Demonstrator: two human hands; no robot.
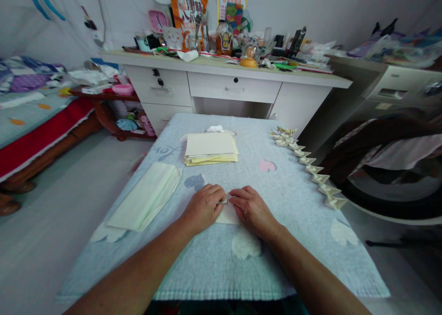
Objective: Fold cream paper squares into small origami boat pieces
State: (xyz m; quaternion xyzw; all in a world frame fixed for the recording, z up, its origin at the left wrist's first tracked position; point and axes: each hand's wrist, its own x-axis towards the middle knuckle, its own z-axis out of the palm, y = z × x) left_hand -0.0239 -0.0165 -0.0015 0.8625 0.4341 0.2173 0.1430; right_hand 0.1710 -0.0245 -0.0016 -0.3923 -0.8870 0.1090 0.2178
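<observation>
A small cream sheet of paper (pixel 228 217) lies on the cloth-covered table between my two hands, partly hidden under them. My left hand (pixel 206 207) is closed, pinching a folded-up edge of it between thumb and fingers. From the other side my right hand (pixel 253 210) grips the sheet, its bent fingers pressed together at the fold. Just beyond my hands is a stack of cream and yellow paper sheets (pixel 210 144). To the left rests a bundle of long pale-green paper (pixel 143 197). Folded paper pieces (pixel 313 169) stand in a slanting row along the right side.
The table wears a pale blue cloth (pixel 214 269) with heart prints. A crumpled white tissue (pixel 215 129) sits behind the stack. Beyond stands a white desk (pixel 221 85) crowded with jars and packets. A bed (pixel 37 117) is at left, a front-loading washing machine (pixel 397 89) at right.
</observation>
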